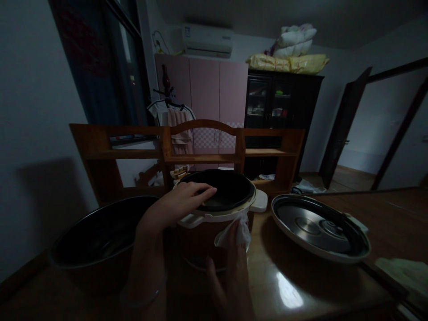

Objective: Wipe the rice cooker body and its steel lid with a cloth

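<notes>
An uncovered rice cooker [214,240] stands on the table in front of me, its round opening black inside. My left hand [182,198] reaches over its left rim, fingers stretched out above the opening; some fingertips are hidden. Against the cooker's front, just below the white rim, my right hand [234,249] presses a thin white tissue [245,229] with its upper fingers, the thumb held apart. To the left sits a large dark inner pot [67,263]. The cooker's lid [302,225] lies on the right with its metal underside up.
A wooden shelf rack [203,158] rises behind the cooker. At the right edge lies a pale green cloth [404,272]. The glossy tabletop [281,285] reflects light. Further back are a pink wardrobe [204,89], a dark cabinet [284,98] and a doorway.
</notes>
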